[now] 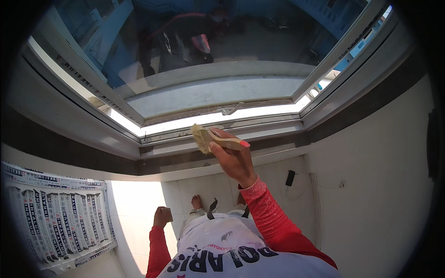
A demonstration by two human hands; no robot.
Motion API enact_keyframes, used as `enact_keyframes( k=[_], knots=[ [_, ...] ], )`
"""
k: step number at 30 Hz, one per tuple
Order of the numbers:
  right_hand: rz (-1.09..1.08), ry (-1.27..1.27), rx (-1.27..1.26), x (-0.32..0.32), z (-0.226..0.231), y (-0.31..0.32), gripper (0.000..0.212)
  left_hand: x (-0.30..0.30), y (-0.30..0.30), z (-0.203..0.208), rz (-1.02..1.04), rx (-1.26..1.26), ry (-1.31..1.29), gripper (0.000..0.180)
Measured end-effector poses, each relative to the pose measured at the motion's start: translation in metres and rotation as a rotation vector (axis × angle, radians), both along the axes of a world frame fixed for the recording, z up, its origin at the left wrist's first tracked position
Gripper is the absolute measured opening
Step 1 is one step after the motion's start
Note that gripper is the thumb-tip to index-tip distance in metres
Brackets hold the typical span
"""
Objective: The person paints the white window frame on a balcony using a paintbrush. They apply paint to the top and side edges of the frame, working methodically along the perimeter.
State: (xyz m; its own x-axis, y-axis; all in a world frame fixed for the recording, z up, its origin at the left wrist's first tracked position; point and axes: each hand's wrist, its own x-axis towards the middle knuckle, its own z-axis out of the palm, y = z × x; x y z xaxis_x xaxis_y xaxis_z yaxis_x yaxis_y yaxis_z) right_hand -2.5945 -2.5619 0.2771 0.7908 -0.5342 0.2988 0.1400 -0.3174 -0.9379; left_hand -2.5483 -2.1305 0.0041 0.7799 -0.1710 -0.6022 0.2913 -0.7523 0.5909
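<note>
My right hand (pixel 232 155), in a red sleeve, is closed around a flat paintbrush (pixel 200 139) with a wooden, red-tipped handle. Its pale, splayed bristles point left, at the lower rail of the window frame (pixel 269 132); whether they touch it I cannot tell. Beyond the rail, the window sash (pixel 208 107) stands tilted outward, leaving a bright gap along its bottom. A light metal window handle (pixel 230 109) sits on the sash's lower edge. My left hand (pixel 160 217) hangs lower left, away from the window, gripping a small flat tan piece (pixel 168 214); its kind is unclear.
A dark band (pixel 181 162) runs along the wall under the frame. At lower left stands a slatted panel (pixel 60 222) wrapped in printed film. A black phone-like object (pixel 290 178) with a thin cord lies on the tiled floor (pixel 273 199), right of my bare feet (pixel 196 202).
</note>
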Motion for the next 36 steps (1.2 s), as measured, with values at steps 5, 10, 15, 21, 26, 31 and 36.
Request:
enact_keyframes(
  k=[5, 10, 15, 21, 26, 31, 36],
  knots=[
    [-0.697, 0.352, -0.403, -0.070, 0.017, -0.097, 0.033, 0.032, 0.072, -0.011, 0.369, -0.260, 0.029, 0.027],
    [-0.607, 0.298, -0.815, -0.043, -0.012, -0.061, 0.034, 0.056, 0.106, -0.049, 0.309, -0.237, 0.029, 0.027],
    [-0.401, 0.249, -0.902, 0.039, -0.013, 0.060, 0.029, 0.073, 0.084, -0.045, 0.169, -0.126, 0.134, 0.035],
    [0.149, 0.199, -0.012, 0.098, -0.005, 0.127, 0.037, 0.075, 0.065, -0.052, 0.000, -0.057, 0.165, 0.035],
    [-0.245, -0.074, 0.177, 0.024, 0.002, 0.048, 0.032, 0.043, 0.098, -0.046, 0.189, -0.089, 0.139, 0.035],
    [-0.301, -0.023, -0.189, 0.032, -0.042, 0.072, 0.031, 0.003, 0.120, -0.048, 0.154, 0.073, 0.227, 0.040],
    [-0.046, 0.048, -0.033, 0.056, -0.005, 0.106, 0.032, 0.010, 0.110, -0.029, 0.013, 0.188, 0.059, 0.040]
  ],
)
